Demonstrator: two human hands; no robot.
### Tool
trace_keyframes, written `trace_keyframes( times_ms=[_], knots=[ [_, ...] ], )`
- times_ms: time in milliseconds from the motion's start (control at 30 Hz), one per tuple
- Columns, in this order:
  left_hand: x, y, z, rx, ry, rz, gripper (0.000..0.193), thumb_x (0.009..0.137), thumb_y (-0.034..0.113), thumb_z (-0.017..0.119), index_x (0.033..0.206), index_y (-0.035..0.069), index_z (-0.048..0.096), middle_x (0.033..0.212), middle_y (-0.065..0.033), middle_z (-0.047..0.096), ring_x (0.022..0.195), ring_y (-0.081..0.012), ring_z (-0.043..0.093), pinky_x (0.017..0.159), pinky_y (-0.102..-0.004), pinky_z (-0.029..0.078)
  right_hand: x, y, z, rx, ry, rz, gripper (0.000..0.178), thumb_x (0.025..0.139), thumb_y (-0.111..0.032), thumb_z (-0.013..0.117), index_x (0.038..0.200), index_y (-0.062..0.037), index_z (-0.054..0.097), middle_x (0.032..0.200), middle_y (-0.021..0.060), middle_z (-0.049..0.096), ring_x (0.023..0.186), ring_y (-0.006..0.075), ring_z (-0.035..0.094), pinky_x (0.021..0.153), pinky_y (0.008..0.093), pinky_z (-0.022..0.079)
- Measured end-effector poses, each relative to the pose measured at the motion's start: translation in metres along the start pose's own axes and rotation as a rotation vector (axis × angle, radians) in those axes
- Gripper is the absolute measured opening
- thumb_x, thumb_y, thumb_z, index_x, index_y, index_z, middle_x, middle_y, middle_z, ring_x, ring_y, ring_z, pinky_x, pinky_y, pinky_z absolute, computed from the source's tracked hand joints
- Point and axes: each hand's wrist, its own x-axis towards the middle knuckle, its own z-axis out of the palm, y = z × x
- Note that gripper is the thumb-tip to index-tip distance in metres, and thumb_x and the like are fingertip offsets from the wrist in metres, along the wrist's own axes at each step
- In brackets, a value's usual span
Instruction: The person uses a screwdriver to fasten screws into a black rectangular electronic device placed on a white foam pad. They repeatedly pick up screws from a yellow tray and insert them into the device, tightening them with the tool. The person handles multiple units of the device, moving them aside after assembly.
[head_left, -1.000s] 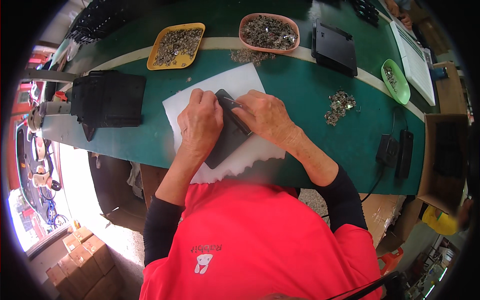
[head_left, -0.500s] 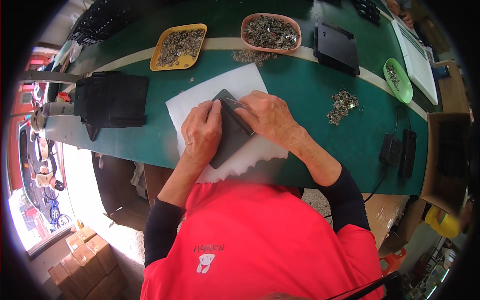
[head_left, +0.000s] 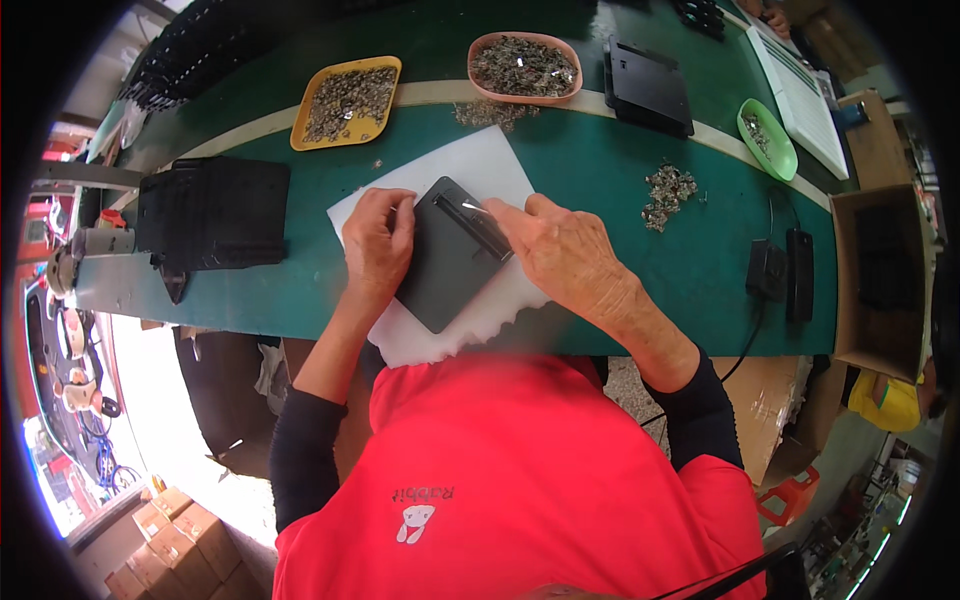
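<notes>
A dark grey flat panel (head_left: 440, 275) with a long slot near its upper right edge lies at a slant on a white foam sheet (head_left: 490, 160). My right hand (head_left: 570, 250) is closed on a thin shiny metal tool (head_left: 472, 207), whose tip points over the slot; the rest of it is hidden by my fingers. My left hand (head_left: 378, 240) is beside the panel's left edge, fingers curled together. Whatever those fingers hold, if anything, is hidden.
Small metal parts fill a yellow tray (head_left: 298, 125), a pink tray (head_left: 526, 99) and a green tray (head_left: 782, 160). A loose heap of parts (head_left: 668, 195) lies at right. Black housings (head_left: 215, 215) (head_left: 645, 85) stand left and far right. A black power adapter (head_left: 767, 268) is near the right edge.
My left hand has come off the panel's slot toward its left edge, uncovering more of the panel. My right hand has shifted slightly right and down. The whole view has shifted a little.
</notes>
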Motion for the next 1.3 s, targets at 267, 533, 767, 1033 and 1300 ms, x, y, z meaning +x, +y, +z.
trace_keyframes(
  times_ms=[267, 533, 767, 1033, 1300],
  knots=[
    [0.024, -0.006, -0.017, 0.217, 0.179, -0.023, 0.012, 0.086, 0.010, 0.069, 0.094, 0.000, 0.067, 0.068, -0.0070, 0.063, 0.057, -0.0127, 0.059, 0.055, -0.0289, 0.048, 0.011, -0.019, 0.022, -0.173, 0.133, -0.111, 0.024, 0.087, -0.012, 0.054, 0.108, -0.0068, 0.062, 0.092, 0.0149, 0.056, 0.060, 0.0294, 0.065, 0.053, 0.0388, 0.053],
    [0.000, 0.014, -0.007, 0.094, -0.064, 0.101, 0.028, 0.081, 0.001, 0.065, 0.109, 0.004, 0.068, 0.100, -0.0139, 0.059, 0.095, -0.0292, 0.058, 0.083, -0.0359, 0.047, 0.025, -0.037, 0.030, -0.280, 0.098, 0.010, 0.037, 0.079, -0.005, 0.062, 0.115, -0.0113, 0.064, 0.093, 0.0127, 0.052, 0.065, 0.0270, 0.066, 0.058, 0.0371, 0.054],
    [-0.007, 0.008, 0.006, -0.038, -0.073, -0.001, 0.023, 0.082, 0.004, 0.067, 0.105, 0.002, 0.068, 0.097, -0.0135, 0.060, 0.092, -0.0288, 0.059, 0.080, -0.0357, 0.048, 0.027, -0.037, 0.035, -0.332, 0.137, -0.068, 0.018, 0.081, -0.010, 0.060, 0.098, -0.0038, 0.062, 0.092, 0.0129, 0.054, 0.058, 0.0256, 0.065, 0.050, 0.0356, 0.051],
    [-0.003, -0.002, 0.013, -0.038, -0.025, 0.026, 0.022, 0.082, 0.002, 0.065, 0.104, 0.002, 0.068, 0.094, -0.0120, 0.062, 0.081, -0.0236, 0.062, 0.072, -0.0312, 0.050, 0.037, -0.043, 0.040, -0.372, 0.121, -0.019, 0.028, 0.079, -0.006, 0.062, 0.107, -0.0050, 0.063, 0.091, 0.0119, 0.054, 0.058, 0.0274, 0.065, 0.053, 0.0370, 0.053],
    [0.015, -0.005, -0.006, -0.495, -0.100, -0.431, 0.020, 0.087, 0.008, 0.062, 0.104, -0.001, 0.068, 0.091, -0.0095, 0.070, 0.079, -0.0150, 0.065, 0.075, -0.0283, 0.051, 0.024, -0.034, 0.029, -0.208, 0.179, -0.065, 0.013, 0.084, -0.008, 0.056, 0.094, -0.0036, 0.062, 0.092, 0.0154, 0.057, 0.066, 0.0330, 0.066, 0.058, 0.0406, 0.054]
  ],
)
